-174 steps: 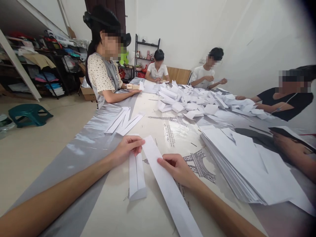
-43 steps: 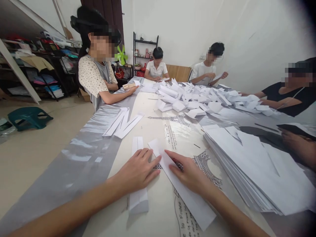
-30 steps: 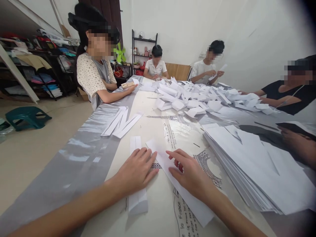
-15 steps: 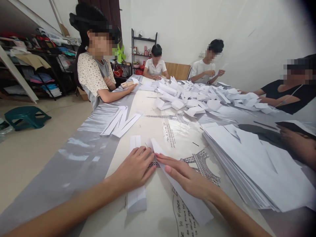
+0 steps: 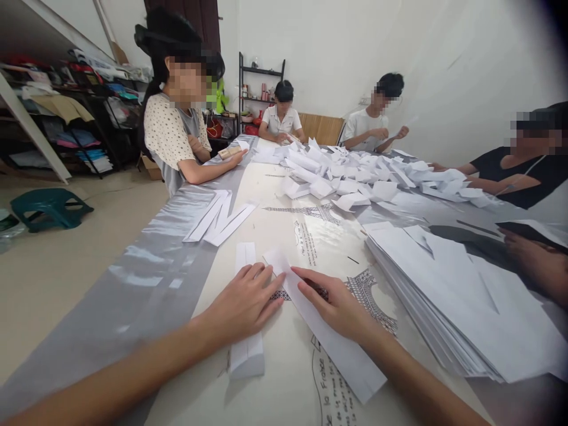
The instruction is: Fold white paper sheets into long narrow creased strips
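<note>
Long white strip (image 5: 331, 343) lies slantwise on the bench (image 5: 270, 192), far end between the hands, near end pointing down to the right. Right hand (image 5: 332, 296) at its right edge: thumb and forefinger narrow, tips on or against the paper; cannot tell whether they pinch it. Left hand (image 5: 244, 299) palm down, fingers loosely spread, reaching to the strip's left edge and covering the middle of a second strip (image 5: 246, 358).

Step looks like folding or flattening the long strip's edge. To do it well, I'd judge: pin lightly with the left fingertips, line up the edge before pressing, then run the right thumb along in one even stroke. Thin paper probably skews if tugged.

Beyond the left hand, loose strips (image 5: 231, 225); to the right, a stack of white sheets (image 5: 448, 296). Farther off, a heap of folded papers (image 5: 346, 171), co-workers around it.
</note>
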`<state>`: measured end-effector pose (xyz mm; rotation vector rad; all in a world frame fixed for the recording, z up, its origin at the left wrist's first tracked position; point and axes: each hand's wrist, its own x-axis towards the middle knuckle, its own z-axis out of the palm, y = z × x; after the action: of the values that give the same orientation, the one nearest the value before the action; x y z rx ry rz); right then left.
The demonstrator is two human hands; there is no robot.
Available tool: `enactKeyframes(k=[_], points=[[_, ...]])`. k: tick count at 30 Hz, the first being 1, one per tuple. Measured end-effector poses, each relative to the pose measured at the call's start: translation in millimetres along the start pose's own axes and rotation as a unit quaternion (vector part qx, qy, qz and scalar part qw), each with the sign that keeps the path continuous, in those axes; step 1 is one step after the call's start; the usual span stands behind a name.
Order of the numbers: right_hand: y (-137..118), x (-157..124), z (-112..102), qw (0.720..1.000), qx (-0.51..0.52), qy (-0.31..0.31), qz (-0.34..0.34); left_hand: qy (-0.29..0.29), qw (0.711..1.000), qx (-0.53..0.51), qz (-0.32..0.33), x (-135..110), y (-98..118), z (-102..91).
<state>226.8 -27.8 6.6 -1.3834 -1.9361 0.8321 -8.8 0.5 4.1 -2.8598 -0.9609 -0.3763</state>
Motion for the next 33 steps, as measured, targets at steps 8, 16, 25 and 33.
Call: enactKeyframes(k=[8,16,25,33], points=[[6,1,3,0.998,-0.056,0.005,-0.003,-0.016,1.000,0.004,-0.001,1,-1,-0.6],[-7,-11,6,0.996,-0.022,-0.082,-0.010,-0.002,0.999,-0.041,-0.006,1,-1,1.1],[-31,-13,-5,0.984,0.039,-0.150,0.091,0.028,0.994,-0.104,-0.024,1,-4,3.0],[-23,-14,20,0.983,-0.122,-0.132,-0.030,0.040,0.993,-0.114,-0.017,3,-4,2.2]])
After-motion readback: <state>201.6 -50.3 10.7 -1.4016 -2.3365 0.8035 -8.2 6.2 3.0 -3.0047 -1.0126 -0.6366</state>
